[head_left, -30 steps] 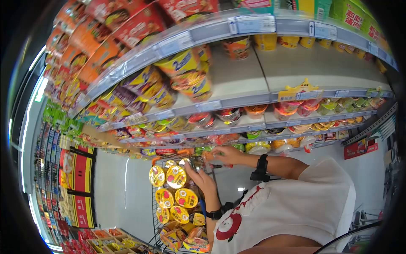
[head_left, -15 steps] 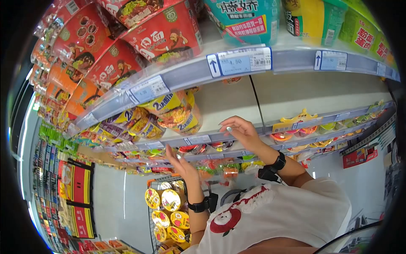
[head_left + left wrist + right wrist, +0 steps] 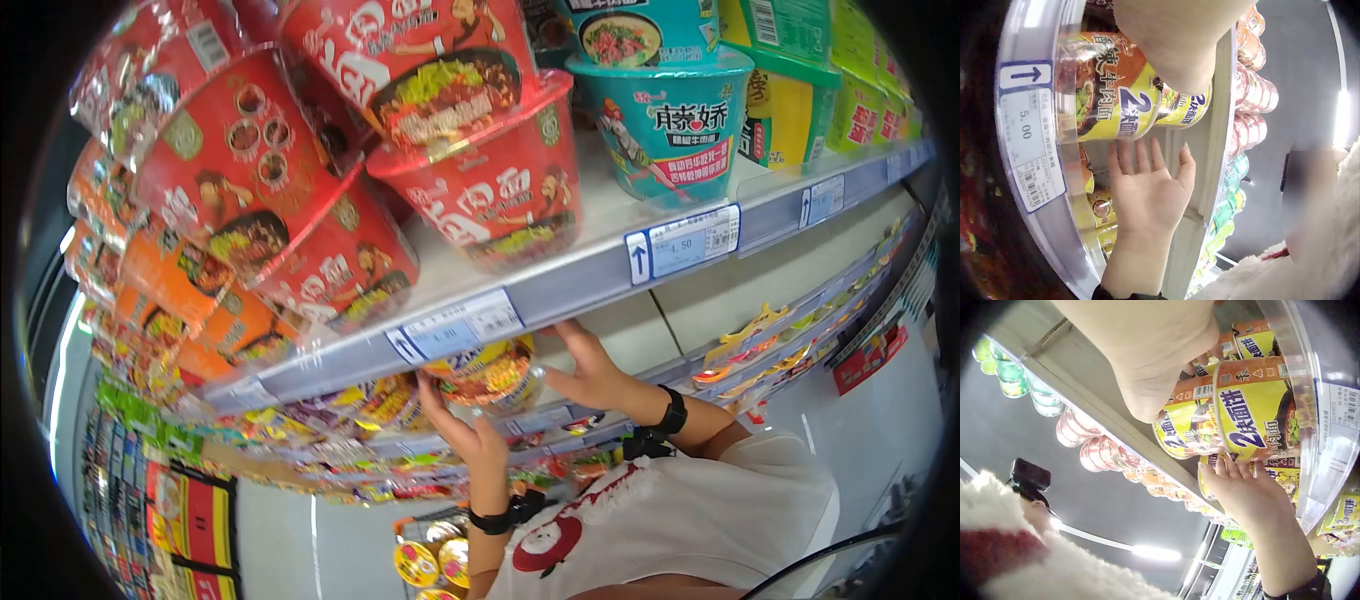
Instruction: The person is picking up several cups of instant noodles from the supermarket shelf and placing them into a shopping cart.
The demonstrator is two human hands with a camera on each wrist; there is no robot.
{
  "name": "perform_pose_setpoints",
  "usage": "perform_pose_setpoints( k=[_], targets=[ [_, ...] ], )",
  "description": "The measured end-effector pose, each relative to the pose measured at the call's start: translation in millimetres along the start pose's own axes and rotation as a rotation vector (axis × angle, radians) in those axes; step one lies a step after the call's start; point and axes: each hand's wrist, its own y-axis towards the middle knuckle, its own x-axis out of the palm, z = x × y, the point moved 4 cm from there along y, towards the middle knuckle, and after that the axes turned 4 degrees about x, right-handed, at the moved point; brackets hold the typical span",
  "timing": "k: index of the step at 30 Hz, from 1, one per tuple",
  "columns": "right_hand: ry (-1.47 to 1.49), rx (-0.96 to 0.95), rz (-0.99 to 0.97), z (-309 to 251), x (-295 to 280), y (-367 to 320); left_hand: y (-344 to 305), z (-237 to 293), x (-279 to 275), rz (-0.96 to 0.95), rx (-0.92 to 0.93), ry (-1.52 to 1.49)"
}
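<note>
Yellow-and-orange noodle cups (image 3: 485, 375) (image 3: 1110, 94) (image 3: 1254, 412) stand under a shelf edge, wrapped in clear film. At their left side in the head view is my left hand (image 3: 465, 435) (image 3: 1175, 44) (image 3: 1250, 494), fingertips against the cups. My right hand (image 3: 600, 375) (image 3: 1147, 197) (image 3: 1147, 353) is on the other side, fingers extended in the left wrist view, their tips at the rim of a cup. The right wrist view hides part of its fingers behind the hand; firm contact there cannot be told.
The shelf edge with price labels (image 3: 685, 245) runs just above my hands. Red noodle tubs (image 3: 490, 200) and a teal tub (image 3: 670, 130) stand on the shelf above. A cart holding yellow-lidded cups (image 3: 415, 563) is below.
Both hands have risen from the cart area to the shelf and come to either side of the cups. The head view has moved closer to the upper shelf.
</note>
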Motion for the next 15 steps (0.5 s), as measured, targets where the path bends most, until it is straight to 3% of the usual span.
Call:
perform_pose_setpoints(
  k=[4, 15],
  targets=[
    [-0.254, -0.116, -0.046, 2, 17, 9, 6, -15, -1, -0.031, -0.029, -0.002],
    [-0.439, -0.115, -0.091, 16, 30, 8, 3, -32, 9, 0.005, -0.071, -0.034]
  ],
)
